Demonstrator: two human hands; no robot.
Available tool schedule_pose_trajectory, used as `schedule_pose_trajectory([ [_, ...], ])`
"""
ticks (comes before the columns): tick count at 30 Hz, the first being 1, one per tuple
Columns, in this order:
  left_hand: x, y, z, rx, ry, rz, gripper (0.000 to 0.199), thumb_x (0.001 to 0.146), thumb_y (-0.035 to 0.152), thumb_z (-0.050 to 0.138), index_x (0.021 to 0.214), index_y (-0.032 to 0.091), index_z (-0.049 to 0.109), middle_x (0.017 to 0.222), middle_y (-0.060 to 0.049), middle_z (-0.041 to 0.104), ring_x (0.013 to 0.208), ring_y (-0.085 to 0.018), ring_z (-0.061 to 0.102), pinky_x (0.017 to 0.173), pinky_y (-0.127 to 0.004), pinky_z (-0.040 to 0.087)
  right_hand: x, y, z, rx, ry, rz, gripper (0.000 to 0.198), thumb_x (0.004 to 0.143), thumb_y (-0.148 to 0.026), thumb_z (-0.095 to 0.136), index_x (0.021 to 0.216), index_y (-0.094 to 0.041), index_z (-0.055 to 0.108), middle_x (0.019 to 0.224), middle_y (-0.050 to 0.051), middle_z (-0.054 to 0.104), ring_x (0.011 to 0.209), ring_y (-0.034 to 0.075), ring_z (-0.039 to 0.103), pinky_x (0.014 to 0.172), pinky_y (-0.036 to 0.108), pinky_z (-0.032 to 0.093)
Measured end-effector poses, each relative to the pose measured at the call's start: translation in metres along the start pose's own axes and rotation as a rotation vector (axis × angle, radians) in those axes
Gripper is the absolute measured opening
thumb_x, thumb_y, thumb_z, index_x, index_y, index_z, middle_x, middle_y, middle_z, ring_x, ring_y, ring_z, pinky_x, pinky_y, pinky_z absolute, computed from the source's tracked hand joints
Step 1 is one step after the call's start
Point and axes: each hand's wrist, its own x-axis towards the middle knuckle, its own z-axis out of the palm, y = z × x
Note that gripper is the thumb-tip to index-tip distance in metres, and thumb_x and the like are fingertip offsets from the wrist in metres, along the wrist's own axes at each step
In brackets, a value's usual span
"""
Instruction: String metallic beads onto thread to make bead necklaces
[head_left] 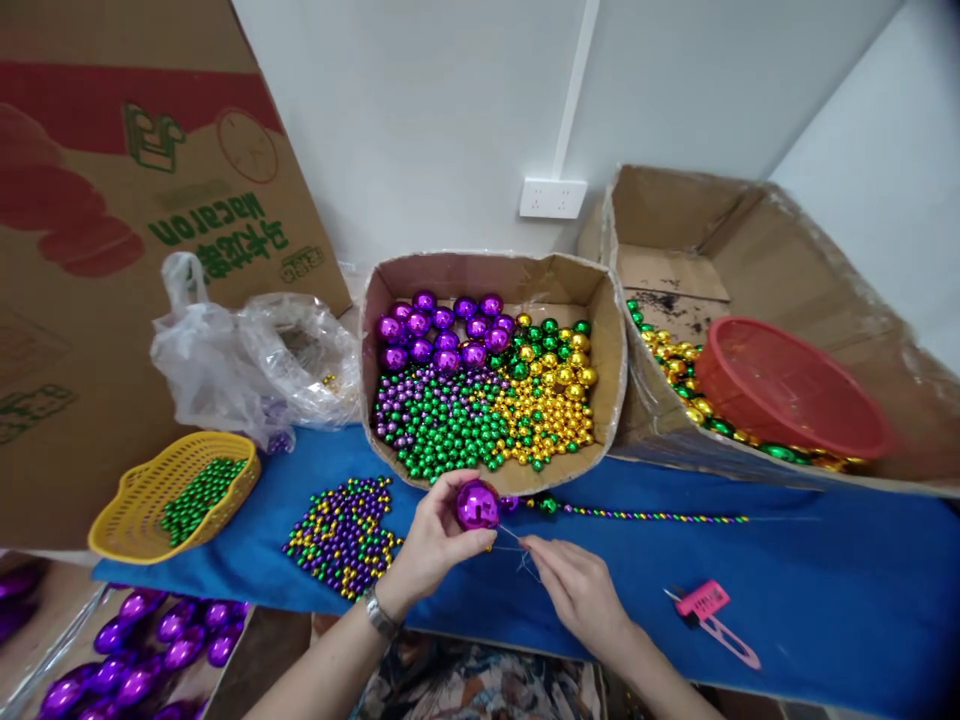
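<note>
My left hand (pixel 439 535) is closed around a large shiny purple bead (pixel 478 505), just in front of the cardboard box of loose beads. To its right, my right hand (pixel 574 580) pinches a thin, pale thread (pixel 510 534) that runs from the purple bead. A loose tangle of this thread hangs between the hands. Behind them a strand of beads (pixel 645 514) in green, purple and gold stretches right along the blue cloth, with bare thread at its far end. Whether this strand joins the held bead is partly hidden by my left hand.
The cardboard box (pixel 611 400) holds purple, green and gold beads. Left are a yellow basket (pixel 135 530), a bead pile (pixel 349 535) and plastic bags (pixel 195 360). Right, a pink-handled cutter (pixel 709 600) lies on the blue cloth (pixel 825 580); a red basin (pixel 795 385) sits in another box.
</note>
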Motion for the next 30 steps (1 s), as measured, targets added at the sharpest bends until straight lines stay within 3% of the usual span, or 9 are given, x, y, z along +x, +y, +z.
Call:
schedule_pose_trajectory([
  [10,-0.001,-0.011,0.008,0.039,-0.032,0.047,0.061,0.064,0.019,0.082,0.117,0.026,0.053,0.114,-0.004,0.056,0.098,-0.019,0.058,0.086,-0.031,0.049,-0.008,0.004,0.009,-0.065,0.018,0.033,0.031,0.097,-0.016,0.035,0.111,-0.017,0.063,0.095,0.008,0.072,0.079,0.019,0.069,0.071,0.031,0.056],
  [15,-0.001,-0.013,0.013,0.073,-0.012,0.065,0.062,0.063,0.019,0.082,0.118,0.026,0.053,0.113,-0.004,0.057,0.098,-0.018,0.058,0.086,-0.029,0.049,-0.010,0.002,0.008,0.057,0.037,0.097,0.030,0.097,-0.018,0.036,0.108,-0.018,0.064,0.095,0.007,0.073,0.081,0.018,0.070,0.074,0.029,0.057],
  [23,0.000,-0.012,0.022,-0.062,0.053,-0.033,0.064,0.062,0.021,0.083,0.117,0.026,0.053,0.113,-0.005,0.057,0.098,-0.020,0.059,0.086,-0.033,0.050,-0.012,0.003,0.006,0.250,0.019,0.183,0.028,0.098,-0.022,0.039,0.109,-0.019,0.064,0.099,0.008,0.072,0.089,0.018,0.069,0.078,0.028,0.056],
  [30,-0.006,-0.022,0.023,-0.040,-0.104,-0.070,0.069,0.062,0.022,0.084,0.122,0.026,0.050,0.119,-0.008,0.058,0.101,-0.022,0.059,0.087,-0.034,0.049,-0.006,-0.003,0.006,0.220,0.035,0.161,0.027,0.098,-0.022,0.038,0.107,-0.019,0.064,0.094,0.007,0.072,0.084,0.017,0.069,0.076,0.027,0.055],
])
